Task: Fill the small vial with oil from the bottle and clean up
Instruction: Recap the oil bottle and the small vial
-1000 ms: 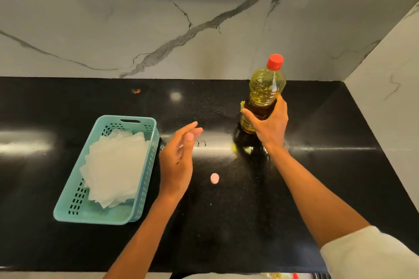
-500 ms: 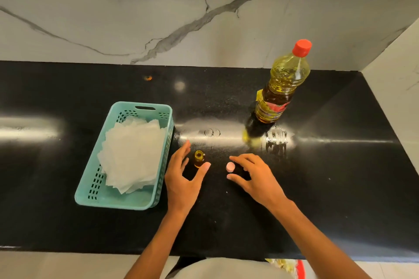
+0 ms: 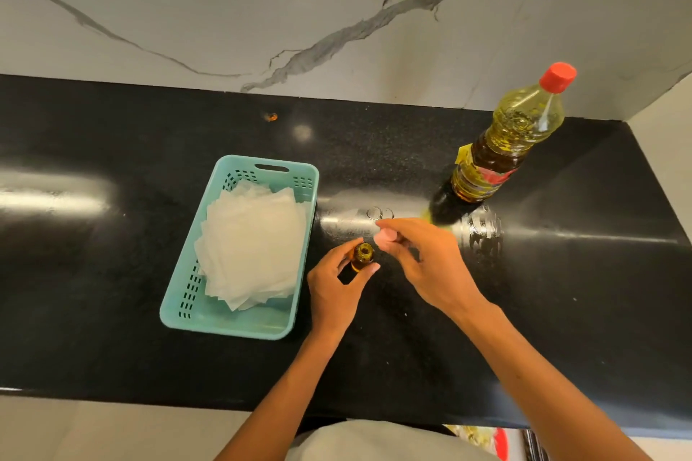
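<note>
Head view: the pink cap (image 3: 385,236) is off the counter (image 3: 112,329) now, pinched in the right hand (image 3: 423,266) just beside the open, oil-filled vial (image 3: 362,255) gripped upright by the left hand (image 3: 333,292), so capping looks next, bottle (image 3: 513,138) closed behind.

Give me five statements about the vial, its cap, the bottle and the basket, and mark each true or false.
1. The left hand holds the small vial upright on the counter. True.
2. The vial is already capped. False: its mouth is open, and the pink cap is pinched in the right hand beside it.
3. The oil bottle wears its red cap. True.
4. The teal basket sits to the right of the bottle. False: it is to the left of both hands.
5. The basket is empty. False: it holds a stack of white paper sheets.
</note>
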Tool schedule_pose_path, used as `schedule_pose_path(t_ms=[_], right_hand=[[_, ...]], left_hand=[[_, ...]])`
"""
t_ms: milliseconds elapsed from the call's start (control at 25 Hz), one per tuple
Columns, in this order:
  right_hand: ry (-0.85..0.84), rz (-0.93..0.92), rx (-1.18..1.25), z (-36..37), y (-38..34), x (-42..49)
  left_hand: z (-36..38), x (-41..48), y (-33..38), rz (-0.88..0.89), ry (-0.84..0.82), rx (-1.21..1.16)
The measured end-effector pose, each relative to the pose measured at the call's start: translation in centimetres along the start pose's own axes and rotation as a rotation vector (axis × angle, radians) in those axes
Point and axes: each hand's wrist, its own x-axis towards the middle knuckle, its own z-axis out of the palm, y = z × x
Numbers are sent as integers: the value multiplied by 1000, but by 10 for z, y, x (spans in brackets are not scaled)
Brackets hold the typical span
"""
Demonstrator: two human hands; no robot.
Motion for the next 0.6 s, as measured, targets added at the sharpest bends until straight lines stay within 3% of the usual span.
schedule_pose_path(t_ms=[120,360,520,600], right_hand=[[-184,-66,-99,3,-14,9],[-328,-154,-260,0,-24,21],[-287,-9,-473,2,-28,31],[-303,44,-372,2,-29,32]], left_hand=[[-1,1,-3,38,-15,-23],[-2,2,1,100,-23,-30],[-2,5,-4,149,-24,-7],[-2,6,-4,161,-10,11]])
